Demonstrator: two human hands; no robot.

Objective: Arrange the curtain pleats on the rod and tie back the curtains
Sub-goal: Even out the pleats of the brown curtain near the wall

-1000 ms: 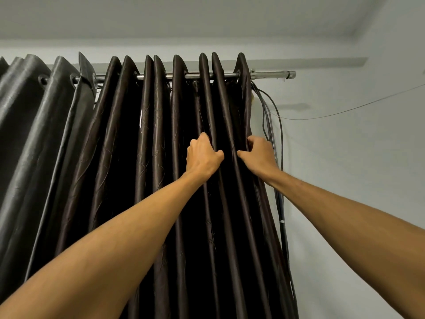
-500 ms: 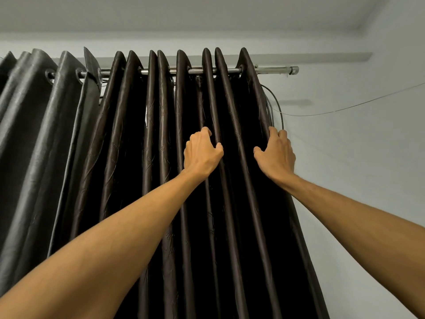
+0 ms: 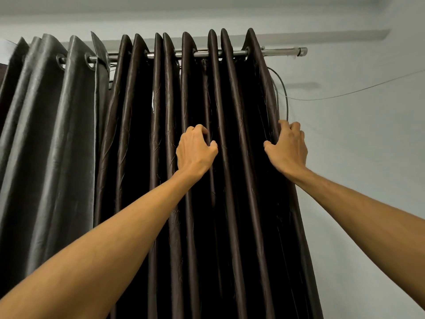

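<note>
dark curtain (image 3: pixel 230 215): hung at rod's right end, pleats fairly even | grey curtain (image 3: pixel 57 146): just left, untouched | rod (image 3: pixel 282 52) | left hand (image 3: pixel 196 150): curled round a middle pleat | right hand (image 3: pixel 287 146): curled round the outer edge | progress: pleating apparently under way; no tie-back seen, tying left.

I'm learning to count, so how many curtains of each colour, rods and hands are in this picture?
shiny grey fabric curtain: 1
dark brown fabric curtain: 1
silver metal rod: 1
bare hands: 2, the left hand and the right hand
Total: 5
</note>
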